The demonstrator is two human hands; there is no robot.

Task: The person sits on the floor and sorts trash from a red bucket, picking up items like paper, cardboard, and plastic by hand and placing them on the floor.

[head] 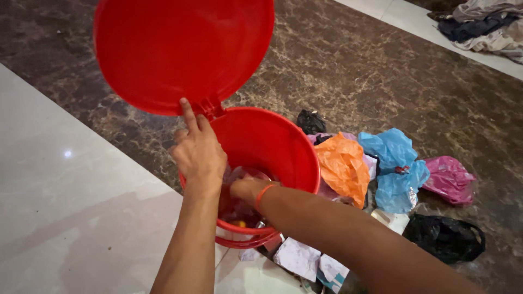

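Observation:
A red round bin (283,147) stands on the floor with its hinged red lid (180,49) swung up. My left hand (197,149) rests on the bin's rim by the hinge, its forefinger raised against the lid's lower edge. My right hand (245,188), with an orange band at the wrist, reaches down inside the bin among clear plastic and small scraps; its fingers are hidden, so whether it holds anything I cannot tell.
Beside the bin on the dark marble floor lie crumpled bags: orange (343,166), blue (395,169), pink (448,179) and black (444,237). White paper scraps (299,258) lie near the bin's base. Clothes (485,22) are heaped at the far right. Pale tiles (65,207) are at left.

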